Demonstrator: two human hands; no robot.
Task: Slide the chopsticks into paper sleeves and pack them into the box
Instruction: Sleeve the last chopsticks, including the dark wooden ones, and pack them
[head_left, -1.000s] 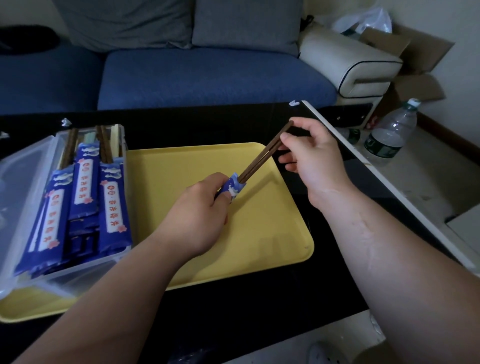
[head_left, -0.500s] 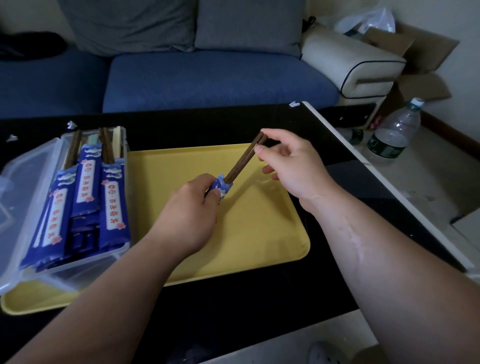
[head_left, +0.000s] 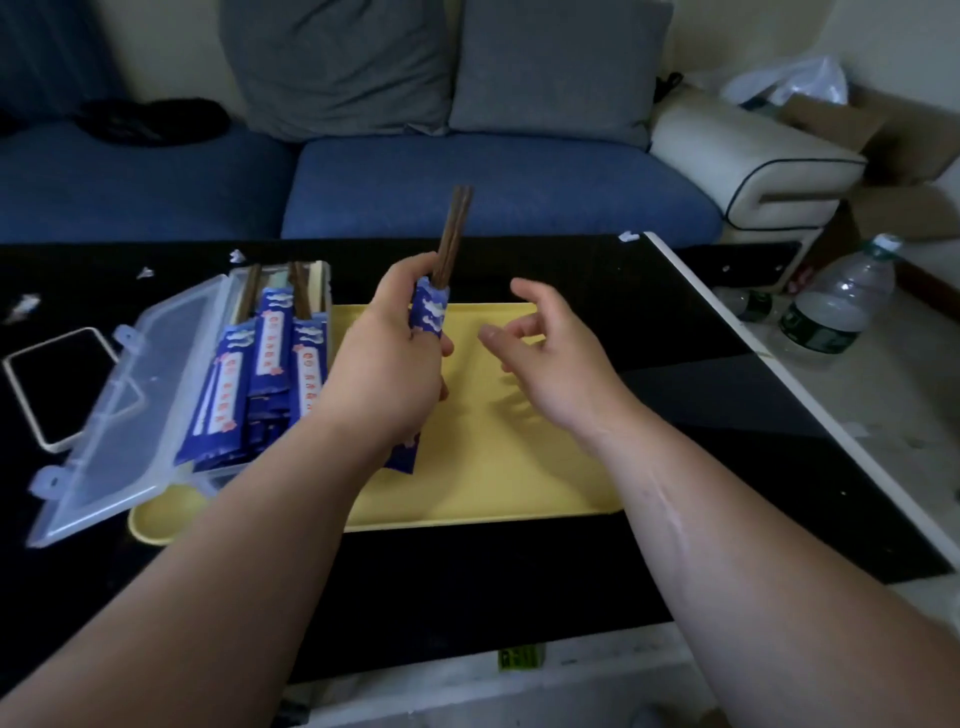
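My left hand grips a blue paper sleeve held nearly upright over the yellow tray. A pair of dark brown chopsticks sticks out of the sleeve's top; the sleeve's lower end shows below my wrist. My right hand hovers just to the right, fingers loosely curled, holding nothing. A clear plastic box with its lid folded open stands on the tray's left part and holds several sleeved chopsticks.
The tray lies on a black table with a white right edge. A phone lies at the left. A water bottle stands on the floor at right. A blue sofa runs along the far side.
The chopsticks have slid deeper into the sleeve. My right hand has let go of them and drawn back. My left hand has tipped the sleeve upright and shifted it toward the box.
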